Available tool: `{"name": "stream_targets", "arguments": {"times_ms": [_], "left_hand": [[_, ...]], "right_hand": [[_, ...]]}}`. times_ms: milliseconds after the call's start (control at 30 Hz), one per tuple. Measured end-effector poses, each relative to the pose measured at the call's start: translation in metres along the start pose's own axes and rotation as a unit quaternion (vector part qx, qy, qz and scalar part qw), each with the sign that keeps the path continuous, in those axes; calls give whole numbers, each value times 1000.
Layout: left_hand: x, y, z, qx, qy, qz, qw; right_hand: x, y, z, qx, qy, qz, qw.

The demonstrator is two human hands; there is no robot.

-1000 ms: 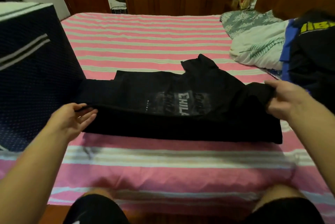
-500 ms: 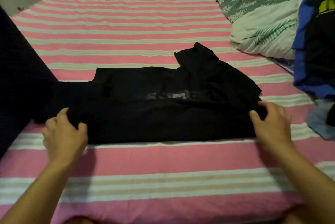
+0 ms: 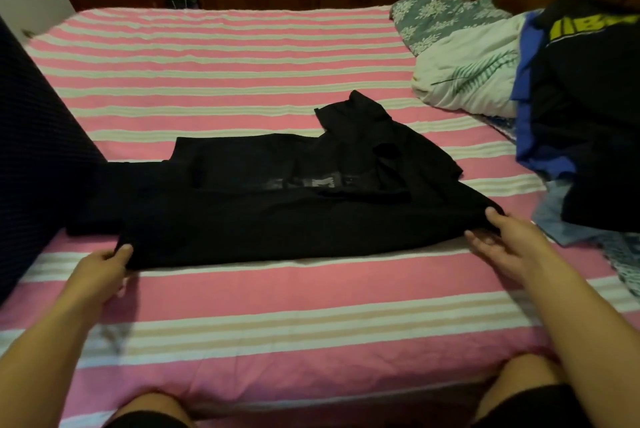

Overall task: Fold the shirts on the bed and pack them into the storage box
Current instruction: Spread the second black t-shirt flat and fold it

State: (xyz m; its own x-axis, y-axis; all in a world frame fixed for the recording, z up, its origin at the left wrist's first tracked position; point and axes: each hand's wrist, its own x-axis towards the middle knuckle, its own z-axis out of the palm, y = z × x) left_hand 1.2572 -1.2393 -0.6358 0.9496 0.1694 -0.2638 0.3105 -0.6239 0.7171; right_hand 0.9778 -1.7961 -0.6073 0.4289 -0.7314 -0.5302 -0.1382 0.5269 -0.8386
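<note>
Pink striped bed (image 3: 242,56), black shirt (image 3: 277,219), storage box (image 3: 34,150), clothes pile (image 3: 581,115)

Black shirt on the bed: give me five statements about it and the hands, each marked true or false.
1. The black shirt lies on a pink striped bed. True.
2. The left hand grips the shirt's near left corner. True.
3. The right hand is lifted high above the bed, away from the shirt. False: it is low, at the shirt's near right edge, with fingers relaxed.
4. The shirt is already in the storage box. False: it lies on the bed beside the dark box.
5. A pile of clothes sits at the right of the bed. True.
</note>
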Motion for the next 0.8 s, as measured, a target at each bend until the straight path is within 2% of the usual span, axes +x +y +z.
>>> {"name": "stream_targets", "arguments": {"times_ms": [100, 167, 233, 367, 433, 500, 567, 667, 733, 800], "left_hand": [[2, 4, -9, -61, -27, -62, 996], [6, 1, -13, -88, -25, -99, 991], [8, 1, -15, -119, -14, -102, 988], [-5, 8, -23, -151, 3, -78, 985], [-31, 8, -28, -75, 10, -35, 996], [-63, -8, -33, 79, 26, 36, 996], [-98, -28, -34, 149, 40, 54, 987], [-137, -51, -35, 148, 45, 58, 986], [-150, -56, -33, 155, 39, 47, 986], [-153, -51, -28, 199, 92, 60, 974]], "right_hand": [[-2, -2, -5, -52, -31, 44, 997], [1, -6, -17, -122, 0, 49, 991], [0, -16, -28, -168, 18, 19, 985], [-14, -35, -41, -64, 53, -61, 995], [-15, -35, -52, -6, 96, -81, 992], [-21, -21, -67, -66, 156, -81, 982], [-16, 2, -89, -241, 194, -62, 949], [-19, 24, -109, -486, 205, -48, 848], [-32, 22, -100, -569, 211, -62, 792], [-47, 20, -82, -608, 248, -145, 740]]}}
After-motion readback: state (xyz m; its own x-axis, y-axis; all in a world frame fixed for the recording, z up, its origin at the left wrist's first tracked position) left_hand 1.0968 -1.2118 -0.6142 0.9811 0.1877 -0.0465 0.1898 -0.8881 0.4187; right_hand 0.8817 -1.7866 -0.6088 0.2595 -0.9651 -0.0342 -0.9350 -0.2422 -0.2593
